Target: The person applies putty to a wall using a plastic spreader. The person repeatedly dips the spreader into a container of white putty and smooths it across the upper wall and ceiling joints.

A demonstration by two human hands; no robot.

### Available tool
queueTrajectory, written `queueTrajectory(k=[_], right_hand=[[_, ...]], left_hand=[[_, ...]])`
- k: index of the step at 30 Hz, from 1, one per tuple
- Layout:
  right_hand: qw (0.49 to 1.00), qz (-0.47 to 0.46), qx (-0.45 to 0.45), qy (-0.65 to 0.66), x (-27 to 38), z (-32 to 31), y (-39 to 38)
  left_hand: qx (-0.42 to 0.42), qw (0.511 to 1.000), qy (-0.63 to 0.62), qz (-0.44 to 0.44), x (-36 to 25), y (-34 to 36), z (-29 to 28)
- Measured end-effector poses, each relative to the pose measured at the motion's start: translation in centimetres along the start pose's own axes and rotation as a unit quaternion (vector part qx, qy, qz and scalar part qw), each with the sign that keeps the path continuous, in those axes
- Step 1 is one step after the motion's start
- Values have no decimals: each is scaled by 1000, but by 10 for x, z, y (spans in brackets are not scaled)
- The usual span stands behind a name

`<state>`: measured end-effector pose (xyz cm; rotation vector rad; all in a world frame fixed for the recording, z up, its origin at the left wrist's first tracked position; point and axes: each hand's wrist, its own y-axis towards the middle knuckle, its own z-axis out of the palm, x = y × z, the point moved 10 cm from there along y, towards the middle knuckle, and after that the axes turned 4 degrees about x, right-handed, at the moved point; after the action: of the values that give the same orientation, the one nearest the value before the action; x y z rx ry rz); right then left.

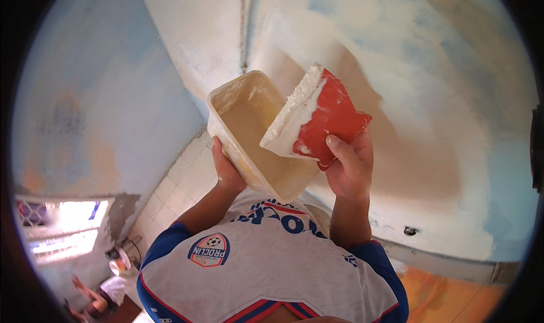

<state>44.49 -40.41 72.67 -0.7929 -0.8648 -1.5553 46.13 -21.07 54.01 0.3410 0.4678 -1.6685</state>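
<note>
My left hand (228,171) is closed around the lower left side of a pale rectangular plastic tub (243,163), which tilts in front of my chest. A beige film of putty coats the tub's inside. In my right hand (354,161) is a wide red putty spreader (333,116), gripped with the thumb on its upper face. Thick white putty (294,110) lies along the spreader's far left edge and smears onto its face. The spreader is over the tub's right side, hiding part of the rim; whether the two touch I cannot tell.
A wall (430,96) with white and blue patches rises ahead and right, with a small dark hole (410,230) low down. At left are a bluish wall (96,96) and a bright barred window (62,226). Another person (102,297) is at lower left, near pale tiles (175,181).
</note>
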Motion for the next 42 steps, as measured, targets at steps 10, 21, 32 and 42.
queueTrajectory(k=[10, 21, 32, 42], right_hand=[[975, -199, -89, 54, 147, -66, -75], [809, -520, -236, -138, 389, -120, -210], [256, -654, -392, -593, 567, 3, -222], [205, -530, -366, -737, 584, -26, -169]], left_hand=[[111, 977, -109, -145, 56, -28, 79], [160, 965, -126, -163, 90, -7, 95], [116, 989, -3, -87, 113, 57, -49], [44, 997, 13, -55, 110, 39, 25]])
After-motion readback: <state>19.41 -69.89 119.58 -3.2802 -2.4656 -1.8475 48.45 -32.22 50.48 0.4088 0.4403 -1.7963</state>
